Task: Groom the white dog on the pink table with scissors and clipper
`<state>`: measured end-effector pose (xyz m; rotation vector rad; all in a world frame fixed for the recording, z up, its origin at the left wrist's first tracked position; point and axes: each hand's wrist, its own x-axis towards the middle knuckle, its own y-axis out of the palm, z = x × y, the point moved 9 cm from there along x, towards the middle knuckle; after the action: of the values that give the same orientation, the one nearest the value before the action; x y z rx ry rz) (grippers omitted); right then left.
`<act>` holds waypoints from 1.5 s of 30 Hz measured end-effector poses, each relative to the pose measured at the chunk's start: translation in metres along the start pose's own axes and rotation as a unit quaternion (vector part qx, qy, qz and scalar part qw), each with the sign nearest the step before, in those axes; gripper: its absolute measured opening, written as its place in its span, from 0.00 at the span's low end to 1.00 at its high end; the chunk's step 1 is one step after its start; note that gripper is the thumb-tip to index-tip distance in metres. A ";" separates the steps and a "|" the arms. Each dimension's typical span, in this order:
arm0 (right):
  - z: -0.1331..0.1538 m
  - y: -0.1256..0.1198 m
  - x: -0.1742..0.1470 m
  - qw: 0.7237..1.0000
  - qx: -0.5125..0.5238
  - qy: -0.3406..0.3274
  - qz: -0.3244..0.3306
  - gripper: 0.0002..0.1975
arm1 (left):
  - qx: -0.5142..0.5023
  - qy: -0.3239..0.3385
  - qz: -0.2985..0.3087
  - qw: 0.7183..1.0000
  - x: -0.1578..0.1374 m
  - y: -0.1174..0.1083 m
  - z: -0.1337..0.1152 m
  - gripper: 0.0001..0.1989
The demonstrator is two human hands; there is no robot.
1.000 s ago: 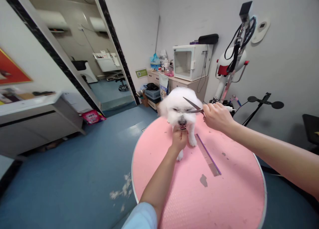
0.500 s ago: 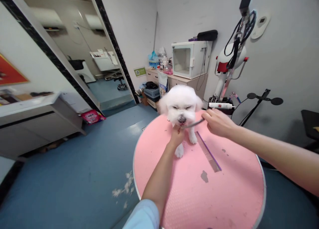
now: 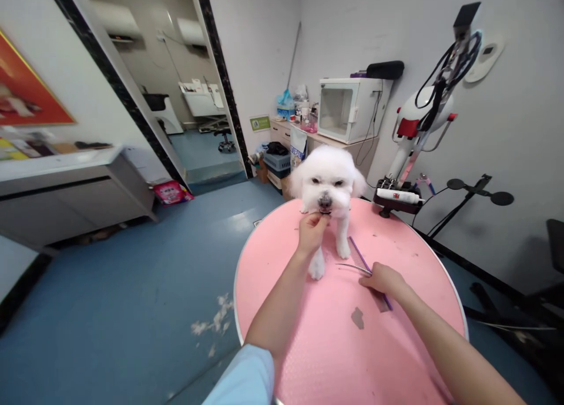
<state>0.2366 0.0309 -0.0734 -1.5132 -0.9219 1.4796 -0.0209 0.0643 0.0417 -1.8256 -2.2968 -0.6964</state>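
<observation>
The white dog (image 3: 326,165) is up on the pink bench (image 3: 317,346). The left hand (image 3: 311,233) has its grip under the dog's chin. The right hand (image 3: 386,280) has its grip closed around the scissors (image 3: 355,268), low down, tips near the front paws (image 3: 316,268). If the dog jumps, those tips could poke a paw. The comb (image 3: 358,252) is so close that the hand could bump it.

Left hand (image 3: 312,231) reaches forward, right hand (image 3: 384,280) (curled) sits lower.

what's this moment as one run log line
left hand: holding dog under muzzle | right hand: holding scissors, hiding part of comb | dog: on pink table
</observation>
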 end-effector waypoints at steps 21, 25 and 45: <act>0.070 -0.236 -0.134 0.751 -0.203 -0.332 -0.534 0.12 | -0.086 0.001 0.065 0.994 -0.006 0.032 0.000 0.20; 0.062 -0.224 -0.107 0.747 -0.112 -0.319 -0.573 0.10 | -0.090 -0.003 0.053 0.994 -0.006 0.028 0.001 0.20; 0.048 -0.119 -0.108 0.843 0.134 -0.144 -0.501 0.14 | 0.012 -0.008 0.084 0.996 -0.009 0.037 0.009 0.14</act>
<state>0.1884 -0.0162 0.0803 -0.4152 -1.3288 0.9657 0.0176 0.0663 0.0409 -1.9896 -2.1198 -0.6283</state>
